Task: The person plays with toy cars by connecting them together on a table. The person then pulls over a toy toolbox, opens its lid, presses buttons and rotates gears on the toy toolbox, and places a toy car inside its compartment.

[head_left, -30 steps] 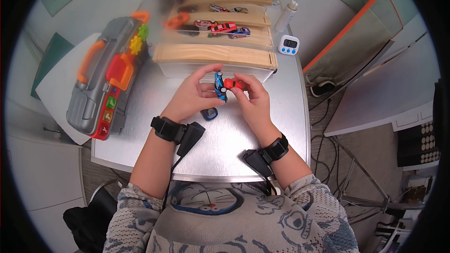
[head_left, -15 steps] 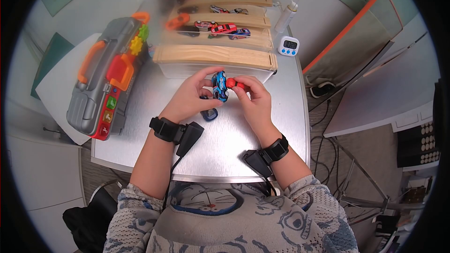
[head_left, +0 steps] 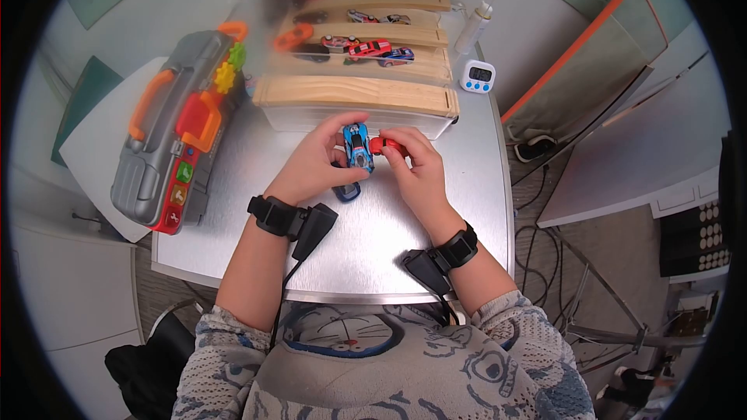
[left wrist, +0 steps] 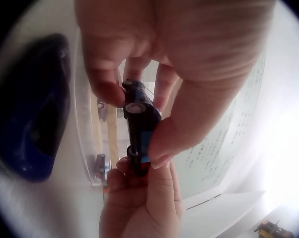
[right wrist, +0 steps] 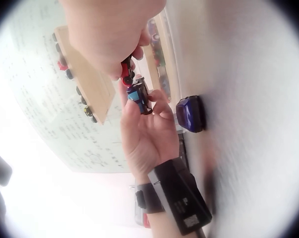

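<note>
My left hand (head_left: 315, 159) pinches a light-blue and black toy car (head_left: 358, 147) by its two ends, thumb at the near end and fingers at the far end. Its roof faces up toward the head camera. In my right hand (head_left: 420, 171) a small red toy car (head_left: 380, 145) is held between thumb and fingers, its end right at the blue car's side. Much of the red car is hidden by the fingers. On the table below my left hand sits a dark-blue toy car (head_left: 347, 191), seen large in the left wrist view and beside the hand in the right wrist view (right wrist: 190, 114).
Behind the hands stands a clear plastic bin with wooden shelves (head_left: 354, 93) bearing several toy cars (head_left: 369, 49). A grey and orange toy toolbox (head_left: 167, 132) is at the left. A white timer (head_left: 477, 76) and a white bottle (head_left: 474, 27) stand at the back right of the metal table (head_left: 467, 210).
The blue car has been turned in my left hand from showing its side to showing its roof, and shifted slightly left. My right hand keeps the red car close beside it.
</note>
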